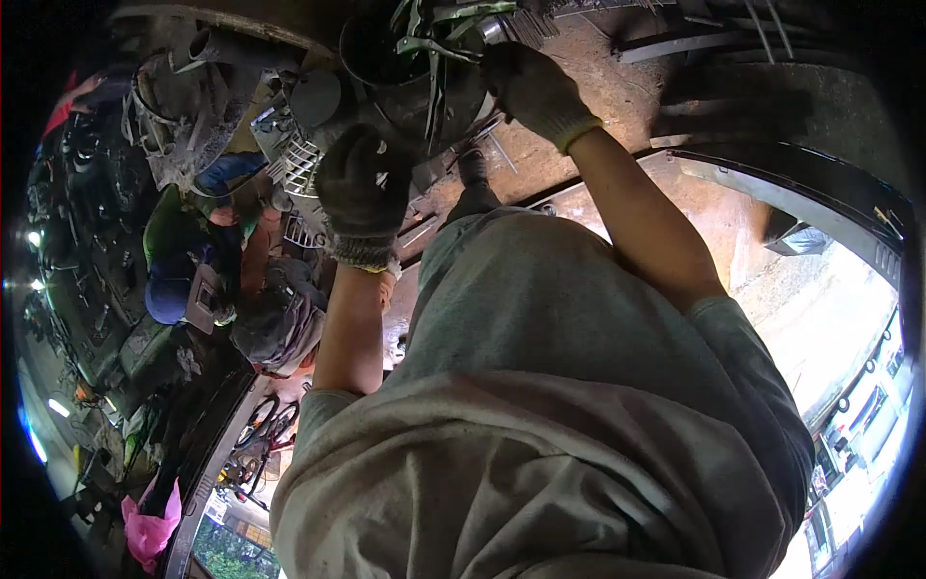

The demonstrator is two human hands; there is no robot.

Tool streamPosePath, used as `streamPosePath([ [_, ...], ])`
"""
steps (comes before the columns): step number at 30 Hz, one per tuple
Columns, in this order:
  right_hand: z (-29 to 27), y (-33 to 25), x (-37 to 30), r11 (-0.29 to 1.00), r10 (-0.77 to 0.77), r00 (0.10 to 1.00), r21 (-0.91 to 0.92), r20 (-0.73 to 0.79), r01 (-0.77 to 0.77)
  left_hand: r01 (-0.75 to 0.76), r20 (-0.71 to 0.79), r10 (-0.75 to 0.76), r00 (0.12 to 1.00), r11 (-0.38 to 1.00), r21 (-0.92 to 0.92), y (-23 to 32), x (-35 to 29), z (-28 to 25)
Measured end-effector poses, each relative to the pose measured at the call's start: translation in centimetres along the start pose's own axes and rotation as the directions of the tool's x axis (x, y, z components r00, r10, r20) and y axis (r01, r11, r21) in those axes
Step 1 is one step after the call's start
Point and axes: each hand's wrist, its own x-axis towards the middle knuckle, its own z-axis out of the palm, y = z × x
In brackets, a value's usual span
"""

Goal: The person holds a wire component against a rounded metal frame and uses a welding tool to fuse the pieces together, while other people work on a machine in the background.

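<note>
My right hand (pixel 535 92), in a dark glove with a yellowish cuff, is closed at the top of the view. Its fingertips are hidden. Against its left side ends a bent grey metal bar (pixel 439 48), one of several tool-like metal pieces over a dark round drum (pixel 357 53); I cannot make out what the fingers hold. To the lower left, my left hand (pixel 362 188) wears a dark glove too. Its fingers are curled in, with a tiny pale spot beside them, and what they hold is hidden. A white wire grille (pixel 301 166) lies just left of that hand.
Two people sit or crouch at the left, one in a dark blue cap (pixel 169 289), the other in a grey cap (pixel 258 323). Thin metal rods (pixel 526 24) lie on the brown floor (pixel 608 92). Bicycles (pixel 258 439) and a pink bag (pixel 151 526) are at lower left.
</note>
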Motion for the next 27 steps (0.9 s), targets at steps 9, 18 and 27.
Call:
streamPosePath([
  [9,-9.0,-0.6,-11.3,0.774,0.204,0.974,0.625,-0.101,-0.098,-0.122,0.102,0.139,0.985,0.98,-0.155,7.4,-4.3,3.1],
  [18,-19.3,-1.5,-25.2,0.722,0.239,0.843,0.669,-0.481,0.177,-0.669,-0.32,0.639,0.699,0.743,0.021,22.3,4.8,4.0],
  [27,-24.3,-1.6,-36.2,0.756,0.41,0.719,0.65,-0.561,0.077,-0.13,0.243,0.54,0.806,0.562,-0.817,33.0,8.1,3.8],
])
